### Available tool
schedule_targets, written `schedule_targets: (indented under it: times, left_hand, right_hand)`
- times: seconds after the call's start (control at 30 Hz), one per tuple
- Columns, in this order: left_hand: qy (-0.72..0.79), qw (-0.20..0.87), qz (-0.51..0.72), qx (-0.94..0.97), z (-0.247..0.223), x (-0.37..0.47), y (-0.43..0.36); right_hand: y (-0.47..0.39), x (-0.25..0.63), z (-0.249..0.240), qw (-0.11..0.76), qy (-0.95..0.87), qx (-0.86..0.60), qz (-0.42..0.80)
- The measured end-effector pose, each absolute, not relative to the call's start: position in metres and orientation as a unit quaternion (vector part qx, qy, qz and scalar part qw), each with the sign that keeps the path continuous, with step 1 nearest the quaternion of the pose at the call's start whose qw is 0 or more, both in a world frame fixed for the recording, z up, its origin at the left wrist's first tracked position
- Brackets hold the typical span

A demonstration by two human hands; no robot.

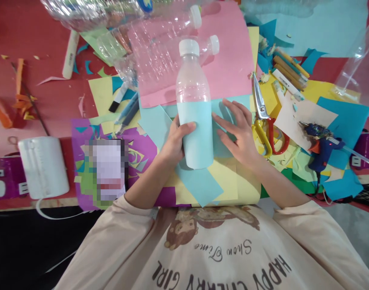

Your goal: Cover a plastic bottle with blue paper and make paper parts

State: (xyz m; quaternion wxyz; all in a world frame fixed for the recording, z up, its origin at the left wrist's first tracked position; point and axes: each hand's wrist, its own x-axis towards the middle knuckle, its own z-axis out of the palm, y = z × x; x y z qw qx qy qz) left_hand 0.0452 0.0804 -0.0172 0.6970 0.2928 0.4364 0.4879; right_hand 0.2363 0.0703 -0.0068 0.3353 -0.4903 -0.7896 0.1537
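Left hand (174, 140): curled round the bottle (196, 105), thumb on its light-blue paper (200, 139)
Right hand (240, 137): fingers loosely spread, just beside the bottle
Bottle: frame centre, cap (189, 48) toward the top
Scissors (262, 108): right of centre

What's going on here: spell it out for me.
A person is handling a capped bottle, its lower part wrapped in light blue paper. The left grip holds it by the wrapped part. The right grip is open just beside it; whether it touches the bottle is hard to tell. Scissors and a glue gun lie off to the right, among cut paper.
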Motion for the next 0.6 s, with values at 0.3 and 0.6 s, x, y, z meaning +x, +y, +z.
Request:
schedule_targets:
  times: [0.3,0.6]
  left_hand:
    - [0.453,0.668,0.484,0.337,-0.021,0.048,0.080]
    - [0.442,0.661,0.496,0.350,-0.019,0.050,0.080]
  right_hand:
    - [0.069,0.238,-0.006,0.375,-0.779,-0.496,0.076]
    - [0.056,0.226,0.000,0.388,-0.800,-0.409,0.206]
